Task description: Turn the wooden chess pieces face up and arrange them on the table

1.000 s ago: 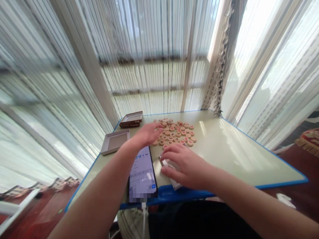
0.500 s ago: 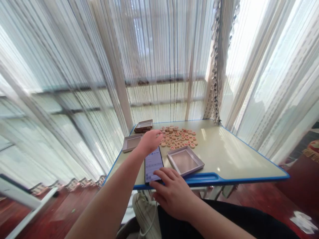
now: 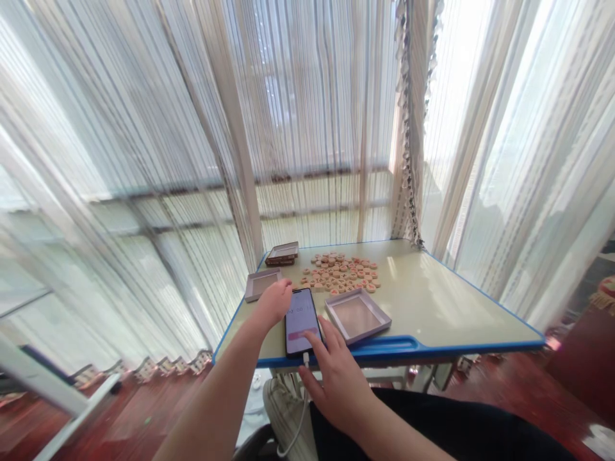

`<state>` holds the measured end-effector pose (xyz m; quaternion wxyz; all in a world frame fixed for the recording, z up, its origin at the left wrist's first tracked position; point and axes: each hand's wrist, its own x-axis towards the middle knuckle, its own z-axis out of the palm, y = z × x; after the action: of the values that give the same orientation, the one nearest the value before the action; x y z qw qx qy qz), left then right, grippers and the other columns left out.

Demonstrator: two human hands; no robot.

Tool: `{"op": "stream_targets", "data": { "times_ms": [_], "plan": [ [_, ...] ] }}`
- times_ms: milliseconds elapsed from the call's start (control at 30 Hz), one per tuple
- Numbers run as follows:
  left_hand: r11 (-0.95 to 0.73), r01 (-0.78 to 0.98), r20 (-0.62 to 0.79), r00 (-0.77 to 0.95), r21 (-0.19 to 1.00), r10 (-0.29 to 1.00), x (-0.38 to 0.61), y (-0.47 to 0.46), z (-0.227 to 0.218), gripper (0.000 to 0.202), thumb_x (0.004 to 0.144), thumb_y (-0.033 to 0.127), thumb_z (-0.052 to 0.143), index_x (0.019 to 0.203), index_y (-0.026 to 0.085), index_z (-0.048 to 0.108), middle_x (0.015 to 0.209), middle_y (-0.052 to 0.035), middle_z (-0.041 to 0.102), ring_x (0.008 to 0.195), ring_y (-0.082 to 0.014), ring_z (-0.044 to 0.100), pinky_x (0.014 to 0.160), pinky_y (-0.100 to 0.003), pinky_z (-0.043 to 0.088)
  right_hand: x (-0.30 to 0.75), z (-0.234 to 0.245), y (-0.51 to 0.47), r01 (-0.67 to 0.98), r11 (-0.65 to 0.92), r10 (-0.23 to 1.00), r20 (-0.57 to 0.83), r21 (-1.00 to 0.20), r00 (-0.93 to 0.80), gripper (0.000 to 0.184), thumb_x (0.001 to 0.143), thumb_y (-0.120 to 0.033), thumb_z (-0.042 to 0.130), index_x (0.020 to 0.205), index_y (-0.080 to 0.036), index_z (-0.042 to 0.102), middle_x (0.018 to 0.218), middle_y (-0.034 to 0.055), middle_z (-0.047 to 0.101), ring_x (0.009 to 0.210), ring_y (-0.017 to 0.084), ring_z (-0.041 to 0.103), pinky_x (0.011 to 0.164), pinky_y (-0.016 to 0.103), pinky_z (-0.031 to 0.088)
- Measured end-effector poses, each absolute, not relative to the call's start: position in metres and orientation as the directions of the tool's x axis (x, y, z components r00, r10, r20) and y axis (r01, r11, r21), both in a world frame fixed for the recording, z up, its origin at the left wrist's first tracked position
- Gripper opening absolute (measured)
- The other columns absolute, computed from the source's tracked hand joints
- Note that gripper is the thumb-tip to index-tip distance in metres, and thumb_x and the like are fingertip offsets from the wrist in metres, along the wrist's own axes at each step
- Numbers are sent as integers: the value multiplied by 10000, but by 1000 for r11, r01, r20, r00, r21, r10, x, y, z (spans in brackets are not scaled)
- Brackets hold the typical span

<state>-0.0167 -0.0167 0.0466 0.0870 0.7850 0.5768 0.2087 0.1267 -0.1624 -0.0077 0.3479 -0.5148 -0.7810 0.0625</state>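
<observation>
A smartphone [image 3: 300, 314] lies near the front edge of the table, showing what look like timer digits and a pink button. My right hand [image 3: 339, 374] has its fingers apart, with one fingertip on or just over the screen's lower part. At the phone's upper left side is my left hand [image 3: 276, 302], fingers curled inward; whatever they hold, if anything, is hidden. Many round wooden pieces [image 3: 342, 275] with red or dark characters, like Chinese chess pieces, are spread loosely beyond the phone. A white cable [image 3: 306, 390] hangs from the phone's near end.
A shallow open box tray [image 3: 387, 318] sits right of the phone. Another tray [image 3: 250, 291] is at the left edge, with a stacked dark box [image 3: 280, 260] behind it. The pale table [image 3: 446, 307] has a blue rim; striped sheer curtains [image 3: 307, 128] hang behind.
My left hand has drawn back from the pieces to the phone's left side. The screen went from a page of small items to large digits. My right fingers moved onto the lower screen.
</observation>
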Motion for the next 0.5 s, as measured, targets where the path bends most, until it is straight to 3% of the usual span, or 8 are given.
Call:
{"op": "stream_targets", "data": {
  "times_ms": [133, 333, 500],
  "plan": [
    [-331, 861, 191, 277, 387, 942, -18, -17, 33, 411, 895, 312, 276, 1163, 110, 511, 1227, -147, 532, 1147, -222, 476, 959, -314, 341, 125, -9, -158, 739, 401, 884, 441, -542, -156, 505, 831, -301, 446, 1305, -134, 401, 1402, 180, 298, 1281, 281, 304, 1021, 430, 324],
    [-340, 883, 221, 279, 323, 935, -25, -20, 29, 345, 895, 312, 278, 975, 145, 569, 1046, -137, 609, 999, -222, 554, 863, -317, 391, 124, -7, -152, 685, 438, 882, 425, -582, -204, 541, 727, -97, 420, 1266, -139, 441, 1357, 128, 386, 1220, 209, 410, 1013, 337, 356],
    [-284, 915, 220, 226, 288, 949, -32, -29, 29, 303, 887, 322, 307, 892, 175, 572, 982, -102, 623, 918, -198, 575, 799, -288, 404, 115, -7, -153, 673, 489, 865, 409, -554, -292, 572, 705, -139, 464, 1277, -124, 451, 1356, 123, 408, 1219, 227, 412, 1008, 345, 357]
  ]
}}
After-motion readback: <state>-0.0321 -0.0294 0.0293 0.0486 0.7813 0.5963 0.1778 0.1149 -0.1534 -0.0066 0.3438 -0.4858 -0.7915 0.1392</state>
